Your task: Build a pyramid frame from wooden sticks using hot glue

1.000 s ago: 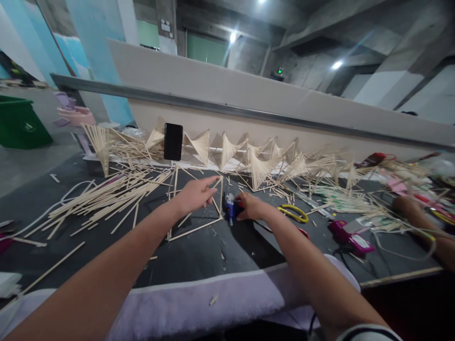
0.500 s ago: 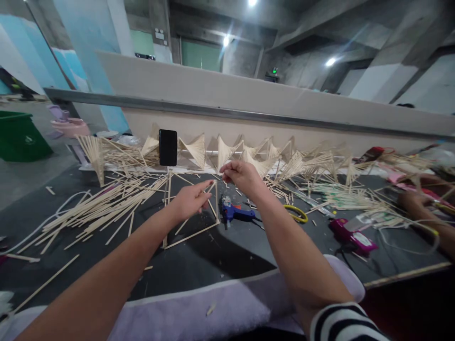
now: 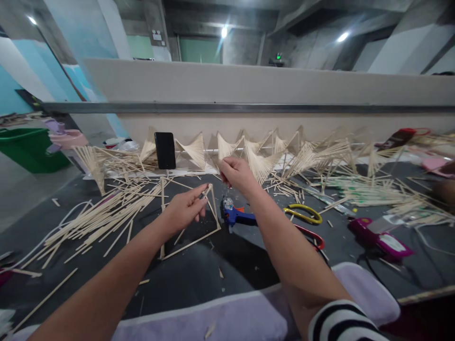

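A frame of thin wooden sticks (image 3: 192, 247) stands on the dark tabletop in front of me. My left hand (image 3: 185, 204) is closed, thumb and forefinger pinched at the frame's upper right corner. Just right of and above that corner, my right hand (image 3: 236, 174) is raised with its fingers pressed together; whatever they may hold is too small to make out. Below the right hand lies a blue glue gun (image 3: 241, 218), partly covered by my right forearm. Yellow-handled scissors (image 3: 304, 213) and a red handle (image 3: 313, 237) show right of that forearm.
Loose wooden sticks (image 3: 106, 213) spread across the left. Twisted stick models (image 3: 194, 150) line the back, with a black phone (image 3: 165, 150) propped among them. A magenta glue gun (image 3: 382, 239) and green-stained sticks (image 3: 369, 192) lie right. Another person's hand (image 3: 444, 192) shows at the right edge.
My left thumb and forefinger have closed at the frame's corner. My right hand stays raised, its fingers more curled. The view has turned slightly, revealing the red handle.
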The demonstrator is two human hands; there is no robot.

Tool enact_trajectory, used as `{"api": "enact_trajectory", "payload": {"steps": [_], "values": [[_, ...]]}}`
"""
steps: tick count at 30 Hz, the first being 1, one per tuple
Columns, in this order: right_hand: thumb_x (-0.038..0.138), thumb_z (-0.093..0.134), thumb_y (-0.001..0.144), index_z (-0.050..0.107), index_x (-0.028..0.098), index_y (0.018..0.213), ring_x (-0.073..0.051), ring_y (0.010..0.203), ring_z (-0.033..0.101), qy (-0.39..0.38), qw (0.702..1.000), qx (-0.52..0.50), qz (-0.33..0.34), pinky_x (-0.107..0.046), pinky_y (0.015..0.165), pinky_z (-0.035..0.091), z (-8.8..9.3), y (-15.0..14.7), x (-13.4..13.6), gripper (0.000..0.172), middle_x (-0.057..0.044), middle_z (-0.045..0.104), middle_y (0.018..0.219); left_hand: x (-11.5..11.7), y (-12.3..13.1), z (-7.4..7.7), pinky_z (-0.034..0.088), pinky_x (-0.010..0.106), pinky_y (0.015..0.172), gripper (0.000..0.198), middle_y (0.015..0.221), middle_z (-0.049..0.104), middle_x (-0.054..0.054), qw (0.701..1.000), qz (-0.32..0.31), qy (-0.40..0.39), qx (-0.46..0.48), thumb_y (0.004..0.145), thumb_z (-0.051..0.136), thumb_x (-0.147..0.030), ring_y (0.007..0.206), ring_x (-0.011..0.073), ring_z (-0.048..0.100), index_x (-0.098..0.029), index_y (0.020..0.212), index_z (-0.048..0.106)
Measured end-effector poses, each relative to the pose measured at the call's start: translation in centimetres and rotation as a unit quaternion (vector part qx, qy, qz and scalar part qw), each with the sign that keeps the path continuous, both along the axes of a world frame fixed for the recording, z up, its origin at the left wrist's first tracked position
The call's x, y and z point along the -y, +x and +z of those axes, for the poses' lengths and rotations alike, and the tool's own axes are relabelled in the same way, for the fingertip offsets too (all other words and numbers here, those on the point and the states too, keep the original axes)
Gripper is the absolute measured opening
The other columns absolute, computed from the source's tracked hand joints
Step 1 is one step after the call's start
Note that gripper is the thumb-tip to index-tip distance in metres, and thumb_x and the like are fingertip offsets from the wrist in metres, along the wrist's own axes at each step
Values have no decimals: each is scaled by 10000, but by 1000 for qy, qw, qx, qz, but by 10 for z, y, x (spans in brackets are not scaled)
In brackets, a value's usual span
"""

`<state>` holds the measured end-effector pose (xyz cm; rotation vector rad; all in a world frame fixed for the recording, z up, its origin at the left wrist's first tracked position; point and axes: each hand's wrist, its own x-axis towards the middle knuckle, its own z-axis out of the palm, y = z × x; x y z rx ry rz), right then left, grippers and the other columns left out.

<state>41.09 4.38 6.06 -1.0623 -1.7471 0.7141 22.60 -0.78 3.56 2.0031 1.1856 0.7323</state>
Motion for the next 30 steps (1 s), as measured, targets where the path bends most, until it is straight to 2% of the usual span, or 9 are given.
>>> {"api": "enact_trajectory", "payload": {"steps": [3,5,9,12,16,21,24,30], "values": [[219,417,819,560,157,799,-38,376,465,-68,995,-35,63,-176,414,380,3,5,-4,156,8,643,678,1,2,1,448,224,561,566,649,608,-6,1000,2,-11,8,850,443,-384,524,107,536,-154,1361,367],[166,451,798,574,148,870,-34,376,479,-99,992,-32,72,-169,404,389,5,7,-4,144,-13,667,731,2,3,2,447,225,558,568,648,609,-4,1000,11,-19,7,846,450,-380,523,108,534,-152,1360,369],[173,548,761,615,135,752,-34,370,485,-87,994,23,63,-160,401,404,9,10,-1,78,-17,662,654,2,3,2,449,233,581,578,657,614,-2,1000,19,-16,1,844,454,-384,526,107,532,-139,1360,365],[231,597,746,613,142,689,-49,401,512,-75,993,35,83,-166,409,418,10,13,1,107,-11,648,612,2,3,2,446,231,582,576,663,616,-2,1000,18,-13,1,845,455,-383,527,107,533,-139,1359,364],[182,576,759,641,153,795,-61,494,574,-121,981,-8,153,-173,479,467,10,16,0,80,-7,671,682,1,4,1,445,228,565,592,648,614,0,999,22,-23,10,838,466,-377,519,111,535,-115,1357,359],[119,584,741,652,141,944,-99,636,631,-175,957,-20,228,-217,593,526,11,15,5,216,-10,673,689,1,5,0,443,223,557,561,637,612,-1,1000,17,-20,13,836,473,-378,513,112,536,-111,1323,398],[112,605,726,658,139,932,-98,649,631,-172,953,-12,247,-220,606,531,11,13,7,215,-18,679,722,1,5,1,442,218,551,513,646,610,0,1000,8,-19,12,841,468,-369,515,109,540,-126,1291,433],[116,606,741,657,142,881,-89,625,616,-168,953,0,253,-223,636,531,10,13,6,152,-7,656,657,2,6,3,444,217,558,497,642,595,-6,1000,-1,-21,3,856,449,-340,515,102,540,-143,1311,418]]}}
